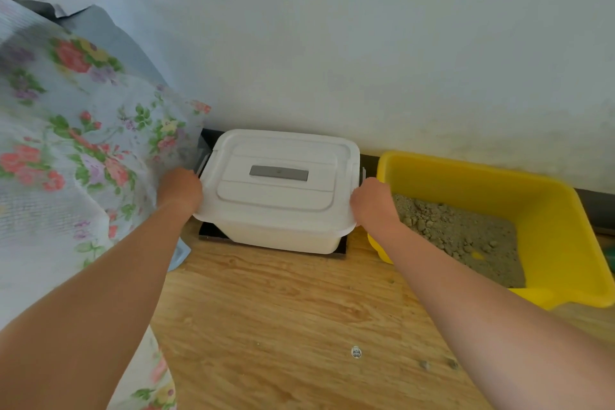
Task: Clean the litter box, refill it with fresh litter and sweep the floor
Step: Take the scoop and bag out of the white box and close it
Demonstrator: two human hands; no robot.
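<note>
A white lidded plastic container (279,190) with a grey label stands on the wood floor against the wall. My left hand (179,188) grips its left side at the latch, and my right hand (374,201) grips its right side at the other latch. Both side latches look flipped outward. To the right sits the yellow litter box (562,210), holding clumped grey-brown litter (466,236).
A bed with a floral cover (73,150) fills the left side, close to the container. A white wall (399,60) with a dark baseboard runs behind. A few litter grains (439,364) and a small round sticker (356,352) lie on the wood floor (283,309).
</note>
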